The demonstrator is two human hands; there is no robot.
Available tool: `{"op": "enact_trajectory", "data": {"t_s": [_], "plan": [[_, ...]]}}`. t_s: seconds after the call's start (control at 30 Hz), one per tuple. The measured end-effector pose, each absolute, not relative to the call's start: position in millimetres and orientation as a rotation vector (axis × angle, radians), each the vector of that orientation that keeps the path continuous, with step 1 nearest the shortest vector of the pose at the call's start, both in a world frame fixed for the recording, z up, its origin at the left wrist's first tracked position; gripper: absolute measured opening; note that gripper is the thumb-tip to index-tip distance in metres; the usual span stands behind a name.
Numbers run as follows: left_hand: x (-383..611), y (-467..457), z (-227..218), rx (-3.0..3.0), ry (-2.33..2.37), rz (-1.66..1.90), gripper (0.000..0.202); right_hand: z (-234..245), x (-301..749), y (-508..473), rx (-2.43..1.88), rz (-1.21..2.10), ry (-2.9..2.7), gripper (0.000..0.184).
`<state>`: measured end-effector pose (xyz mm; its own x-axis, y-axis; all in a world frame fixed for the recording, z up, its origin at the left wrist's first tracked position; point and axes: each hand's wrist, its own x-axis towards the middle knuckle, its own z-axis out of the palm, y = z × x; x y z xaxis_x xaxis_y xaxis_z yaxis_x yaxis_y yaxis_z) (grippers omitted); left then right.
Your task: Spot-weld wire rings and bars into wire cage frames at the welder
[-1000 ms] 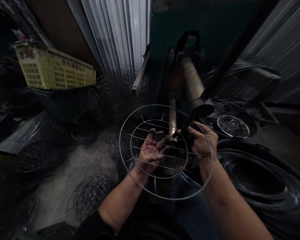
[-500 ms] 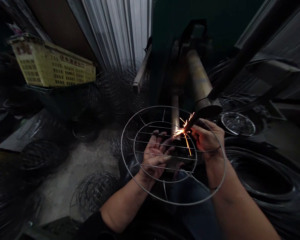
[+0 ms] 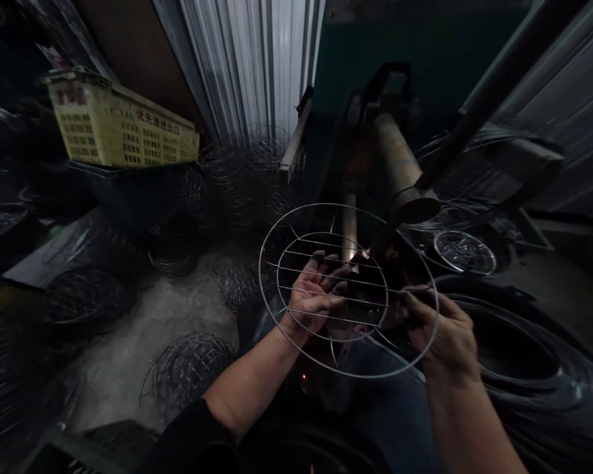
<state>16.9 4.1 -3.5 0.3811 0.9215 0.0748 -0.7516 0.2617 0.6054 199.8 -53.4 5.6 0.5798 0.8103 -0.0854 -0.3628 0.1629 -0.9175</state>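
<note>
The round wire grille (image 3: 360, 294) lies level between both hands, its far side under the welding machine's cylindrical arm (image 3: 398, 168). The left hand (image 3: 319, 299) supports the straight cross wires from below, fingers spread. The right hand (image 3: 445, 336) pinches the outer ring at its near right edge. The left fingertips look close to the electrode tip (image 3: 375, 251), so sparks or heat could burn bare skin. Held by a one-sided pinch, the thin, springy grille might tilt. It is bright, smooth steel with two concentric rings. The arm is dull, tarnished metal.
</note>
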Motion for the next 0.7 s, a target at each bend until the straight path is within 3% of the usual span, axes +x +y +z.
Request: {"op": "enact_trajectory", "data": {"t_s": [0.23, 0.7], "plan": [[17.1, 7.0, -10.2, 0.719, 0.354, 1.185, 0.079, 2.7, 198.9, -44.9, -1.121, 0.845, -0.410, 0.045], [17.4, 2.9, -12.4, 0.806, 0.339, 1.199, 0.079, 8.4, 195.6, -51.3, -1.111, 0.886, -0.325, 0.044]]}}
